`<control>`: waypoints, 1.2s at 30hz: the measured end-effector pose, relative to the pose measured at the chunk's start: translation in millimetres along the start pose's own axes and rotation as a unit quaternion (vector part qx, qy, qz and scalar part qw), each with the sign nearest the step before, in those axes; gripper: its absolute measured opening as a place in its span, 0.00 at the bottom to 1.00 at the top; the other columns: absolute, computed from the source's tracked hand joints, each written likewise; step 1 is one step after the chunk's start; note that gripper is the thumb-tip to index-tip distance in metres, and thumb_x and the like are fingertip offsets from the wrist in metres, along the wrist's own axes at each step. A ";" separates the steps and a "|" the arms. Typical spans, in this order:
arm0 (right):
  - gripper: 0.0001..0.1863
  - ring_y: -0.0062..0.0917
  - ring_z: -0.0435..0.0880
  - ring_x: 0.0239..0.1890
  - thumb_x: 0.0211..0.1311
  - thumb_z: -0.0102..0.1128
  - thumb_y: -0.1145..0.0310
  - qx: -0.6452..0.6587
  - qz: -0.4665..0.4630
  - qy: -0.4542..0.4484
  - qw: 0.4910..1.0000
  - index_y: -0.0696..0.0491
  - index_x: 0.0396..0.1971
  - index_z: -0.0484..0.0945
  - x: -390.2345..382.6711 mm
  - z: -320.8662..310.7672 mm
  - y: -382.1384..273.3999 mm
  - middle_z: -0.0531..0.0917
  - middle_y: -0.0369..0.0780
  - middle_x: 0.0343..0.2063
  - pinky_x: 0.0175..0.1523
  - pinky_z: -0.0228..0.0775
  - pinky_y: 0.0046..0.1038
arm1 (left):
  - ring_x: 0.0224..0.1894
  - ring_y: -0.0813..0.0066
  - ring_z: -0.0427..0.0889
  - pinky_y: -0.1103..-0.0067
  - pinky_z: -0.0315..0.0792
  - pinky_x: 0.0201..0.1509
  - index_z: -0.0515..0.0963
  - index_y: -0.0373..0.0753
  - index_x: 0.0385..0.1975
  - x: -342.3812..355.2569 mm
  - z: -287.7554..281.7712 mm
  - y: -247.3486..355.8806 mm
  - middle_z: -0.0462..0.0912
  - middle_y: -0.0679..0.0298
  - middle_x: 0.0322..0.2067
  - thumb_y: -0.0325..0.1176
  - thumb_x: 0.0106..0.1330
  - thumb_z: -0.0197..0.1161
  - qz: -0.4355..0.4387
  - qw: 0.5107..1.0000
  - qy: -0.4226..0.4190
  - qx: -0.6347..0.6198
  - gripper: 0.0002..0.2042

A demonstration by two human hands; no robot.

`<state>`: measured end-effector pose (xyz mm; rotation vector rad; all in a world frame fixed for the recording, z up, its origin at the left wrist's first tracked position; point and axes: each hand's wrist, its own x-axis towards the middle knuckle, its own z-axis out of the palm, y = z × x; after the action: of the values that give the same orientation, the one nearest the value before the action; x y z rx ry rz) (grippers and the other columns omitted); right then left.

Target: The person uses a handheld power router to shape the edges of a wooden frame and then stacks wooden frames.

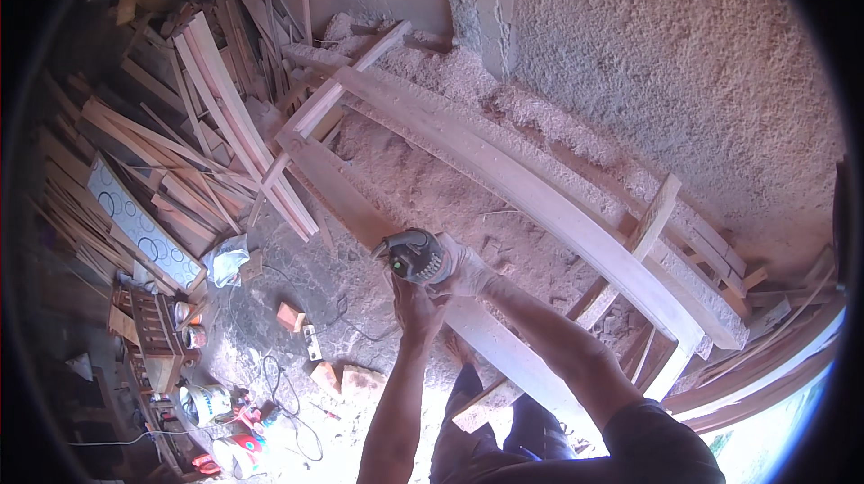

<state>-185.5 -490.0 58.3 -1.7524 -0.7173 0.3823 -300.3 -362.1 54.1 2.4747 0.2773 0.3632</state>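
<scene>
Both my hands hold a dark, round-bodied power tool point(418, 257) with vent slots on its side, a small green spot on top and a curved dark part over its upper edge. Its exact kind I cannot make out. My left hand point(417, 311) is closed on its near left side, and my right hand point(464, 271) grips its right side. Under the tool runs a long wooden board point(504, 347), slanting from the upper left down toward my legs. The tool's underside is hidden, so where it meets the wood cannot be seen.
A second long beam point(504, 173) lies to the right across wooden crosspieces point(652, 214), beside a rough wall point(648, 43). Wood strips point(162, 146) pile up at left. Buckets point(205, 403), a looping cable point(297, 416) and wood offcuts point(290, 317) lie on the dusty floor.
</scene>
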 end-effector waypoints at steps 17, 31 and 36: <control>0.47 0.31 0.83 0.56 0.35 0.89 0.62 -0.007 0.022 0.015 1.000 0.51 0.61 0.74 -25.0 -3.5 14.6 0.83 0.40 0.53 0.64 0.74 0.33 | 0.65 0.55 0.74 0.64 0.68 0.69 0.59 0.31 0.74 -106.3 53.4 51.6 0.73 0.47 0.64 0.62 0.80 0.48 -0.326 0.868 0.062 -0.369 0.39; 0.46 0.34 0.82 0.54 0.34 0.89 0.65 0.015 -0.091 0.065 0.994 0.53 0.59 0.75 28.0 -26.1 -11.3 0.80 0.42 0.51 0.62 0.74 0.35 | 0.33 0.78 0.80 0.75 0.73 0.35 0.78 0.37 0.46 -66.2 92.8 21.3 0.82 0.67 0.34 0.63 0.79 0.51 -0.369 0.698 0.138 -0.598 0.29; 0.47 0.28 0.81 0.56 0.34 0.89 0.69 0.042 -0.065 0.069 0.995 0.54 0.60 0.73 47.7 -22.2 -9.6 0.81 0.38 0.53 0.63 0.73 0.32 | 0.36 0.78 0.82 0.76 0.77 0.40 0.78 0.39 0.53 0.2 78.0 -14.9 0.82 0.69 0.36 0.58 0.80 0.53 -0.317 0.690 0.172 -0.628 0.25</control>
<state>-138.7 -474.4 79.1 -1.6259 -0.7005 0.1978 -276.7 -392.9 -15.1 0.8406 0.7130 0.4761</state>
